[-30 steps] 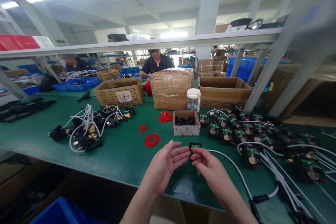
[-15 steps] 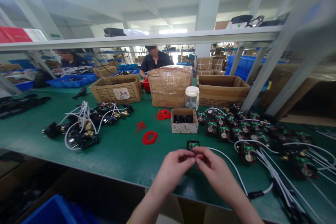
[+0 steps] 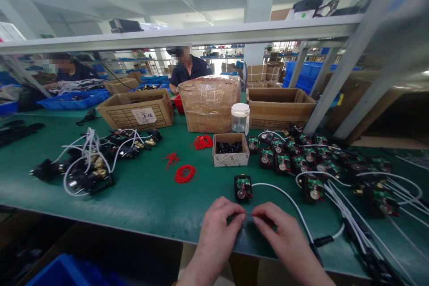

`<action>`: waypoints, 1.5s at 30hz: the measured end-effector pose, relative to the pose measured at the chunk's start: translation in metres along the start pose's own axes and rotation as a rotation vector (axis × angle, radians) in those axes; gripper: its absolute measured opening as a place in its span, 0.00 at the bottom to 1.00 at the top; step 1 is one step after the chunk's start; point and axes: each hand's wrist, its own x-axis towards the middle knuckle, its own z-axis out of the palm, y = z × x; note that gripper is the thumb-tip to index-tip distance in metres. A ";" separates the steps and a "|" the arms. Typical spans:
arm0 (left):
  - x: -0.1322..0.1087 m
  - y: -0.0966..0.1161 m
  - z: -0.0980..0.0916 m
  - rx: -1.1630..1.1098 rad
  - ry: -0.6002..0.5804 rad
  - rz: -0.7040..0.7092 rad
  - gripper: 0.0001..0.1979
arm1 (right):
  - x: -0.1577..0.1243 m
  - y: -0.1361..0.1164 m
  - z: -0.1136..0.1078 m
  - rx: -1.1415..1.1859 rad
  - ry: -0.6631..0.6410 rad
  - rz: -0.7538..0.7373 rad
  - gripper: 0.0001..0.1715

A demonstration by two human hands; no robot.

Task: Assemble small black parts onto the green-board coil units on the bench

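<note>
My left hand [image 3: 223, 228] and my right hand [image 3: 281, 232] are low over the near edge of the green table [image 3: 147, 196], fingertips pinched and almost touching each other. Something thin is held between them; I cannot make it out. Just beyond the fingers lies a small black module with a green circuit board [image 3: 242, 187], with a white cable [image 3: 284, 194] running from it to the right. A coil of red wire [image 3: 185, 173] lies to the left of it.
A small open carton of black parts [image 3: 230, 155] and a clear jar with a white lid [image 3: 240, 119] stand behind. Several similar modules [image 3: 301, 161] with white cables fill the right side, and wired black assemblies [image 3: 90, 161] the left. Cardboard boxes [image 3: 209, 103] line the back; two people sit beyond.
Both hands have come down and toward me, from open fingers holding the module to a pinch. The module now lies on the table beyond them. The view has tilted down.
</note>
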 end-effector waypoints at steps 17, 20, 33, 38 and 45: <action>0.056 0.005 -0.005 0.175 0.069 0.140 0.07 | 0.048 0.010 -0.005 -0.097 0.179 -0.124 0.11; 0.062 0.008 -0.009 0.197 0.050 0.130 0.07 | 0.055 0.007 -0.007 -0.119 0.180 -0.122 0.11; 0.087 0.013 -0.019 0.280 -0.029 0.135 0.08 | 0.066 0.004 0.004 -0.195 0.251 -0.078 0.07; 0.089 0.010 -0.016 0.366 -0.013 0.175 0.07 | 0.069 0.004 0.009 -0.228 0.313 -0.043 0.06; 0.089 0.011 -0.014 0.513 0.013 0.260 0.04 | 0.069 0.004 0.013 -0.267 0.380 -0.059 0.05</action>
